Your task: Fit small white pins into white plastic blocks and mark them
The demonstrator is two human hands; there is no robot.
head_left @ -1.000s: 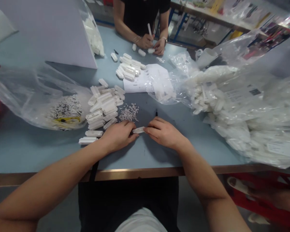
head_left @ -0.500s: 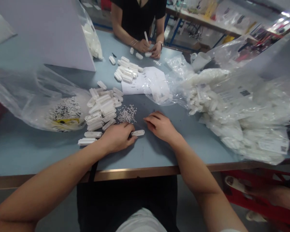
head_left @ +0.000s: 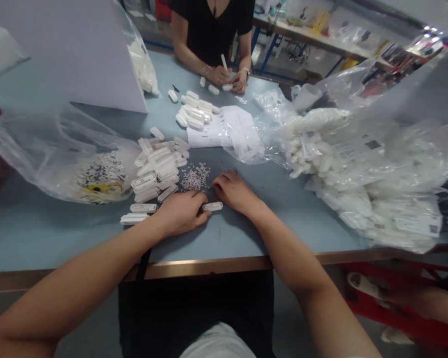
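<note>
Between thumb and fingers, my left hand [head_left: 184, 211] grips one end of a small white plastic housing [head_left: 213, 206] with a row of dark marks along its face. My right hand [head_left: 233, 191] is just above and right of the housing's free end, its fingers curled together at the fingertips; anything in them is too small to make out. Beyond both hands lies a loose heap of tiny white pieces [head_left: 196, 176]. A pile of similar white housings [head_left: 160, 166] is left of that heap, with a marked housing [head_left: 144, 208] beside my left wrist.
At left lies a clear bag [head_left: 100, 171] of tiny black-and-white pieces. Large clear bags of white parts [head_left: 377, 184] cover the right side. Across the table [head_left: 283, 219], a co-worker's hands [head_left: 229, 78] hold a pen-like tool near another pile of housings [head_left: 196, 110] and a paper sheet [head_left: 205, 134].
My right hand has moved left, closer to the heap of tiny pieces and the housing. My left hand keeps the housing in nearly the same place.
</note>
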